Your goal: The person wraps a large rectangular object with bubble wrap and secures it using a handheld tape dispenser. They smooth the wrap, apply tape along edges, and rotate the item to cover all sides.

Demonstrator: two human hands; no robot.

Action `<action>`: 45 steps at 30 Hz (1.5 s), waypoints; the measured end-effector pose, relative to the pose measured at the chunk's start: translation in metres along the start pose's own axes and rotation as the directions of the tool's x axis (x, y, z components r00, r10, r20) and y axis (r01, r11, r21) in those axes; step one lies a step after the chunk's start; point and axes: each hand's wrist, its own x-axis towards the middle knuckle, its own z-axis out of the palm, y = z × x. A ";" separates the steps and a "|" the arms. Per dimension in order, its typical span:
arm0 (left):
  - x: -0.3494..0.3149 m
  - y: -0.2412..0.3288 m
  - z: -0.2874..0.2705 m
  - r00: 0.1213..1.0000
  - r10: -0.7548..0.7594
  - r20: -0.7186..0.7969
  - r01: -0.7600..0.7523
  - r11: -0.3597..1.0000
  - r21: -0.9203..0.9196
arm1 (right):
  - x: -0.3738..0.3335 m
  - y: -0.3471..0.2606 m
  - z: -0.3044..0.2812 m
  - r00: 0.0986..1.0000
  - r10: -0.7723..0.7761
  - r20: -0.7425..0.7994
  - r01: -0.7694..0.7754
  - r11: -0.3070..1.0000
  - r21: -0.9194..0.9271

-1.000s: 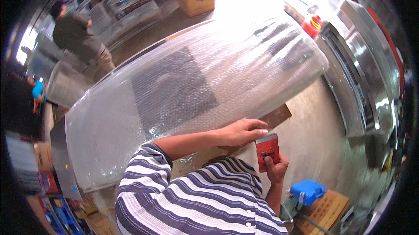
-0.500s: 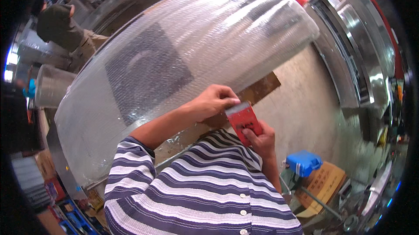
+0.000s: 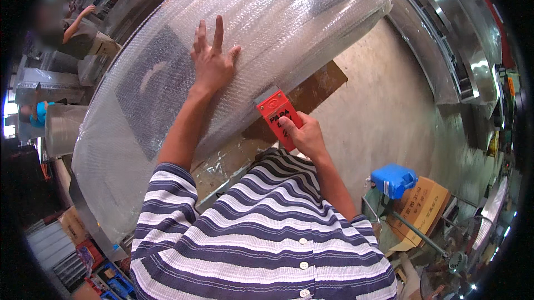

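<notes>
My left hand (image 3: 214,66) lies with fingers spread on a long object in bubble wrap (image 3: 295,38), near its middle. A dark square patch (image 3: 158,97) shows through the wrap beside that hand. In my right hand (image 3: 307,136) is a flat red scraper (image 3: 271,112) with a grey edge at its far end and black handwriting on its face. My thumb presses on its face and the fingers behind it are hidden. The scraper is held over the near side of the wrapped object, above a brown board (image 3: 322,88).
To the right, a blue plastic case (image 3: 394,181) sits by a cardboard box (image 3: 425,208) and a metal pole. Long steel units (image 3: 445,44) line the far right. At the left are a person in dark clothing (image 3: 80,38) and another in blue (image 3: 40,115).
My left hand has left the scraper's end and moved forward and left onto the bubble wrap, its fingers spreading. My right hand has moved forward and left with the scraper.
</notes>
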 end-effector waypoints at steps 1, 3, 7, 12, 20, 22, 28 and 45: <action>0.002 -0.001 0.003 1.000 0.006 -0.001 -0.006 1.000 -0.009 | 0.002 0.011 0.002 1.000 -0.002 0.001 0.002 0.999 0.045; -0.001 -0.002 0.004 0.987 -0.011 0.159 0.002 0.998 0.060 | -0.005 0.022 0.002 1.000 0.018 -0.007 -0.018 0.999 0.049; 0.002 0.002 0.006 0.973 -0.070 0.222 0.034 0.986 0.161 | -0.013 0.028 -0.010 1.000 0.012 0.026 -0.014 0.998 0.066; 0.002 0.006 0.003 0.957 -0.098 0.273 0.049 0.982 0.181 | 0.007 0.073 0.004 0.994 -0.009 0.110 -0.001 0.996 0.087; 0.009 0.002 0.006 0.957 -0.104 0.270 0.043 0.974 0.221 | 0.055 0.129 0.021 0.959 -0.250 0.134 0.258 0.965 -0.045; 0.008 0.006 0.006 0.957 -0.117 0.266 0.061 0.976 0.208 | 0.047 0.140 0.016 0.958 -0.164 0.234 0.191 0.977 -0.098; 0.006 0.007 0.002 0.945 -0.131 0.300 0.067 0.974 0.215 | 0.050 0.173 0.011 0.957 -0.065 0.282 0.124 0.972 -0.200; 0.008 0.003 0.005 0.956 -0.116 0.269 0.066 0.980 0.186 | 0.034 0.090 -0.010 0.966 0.169 0.194 0.020 0.703 -0.711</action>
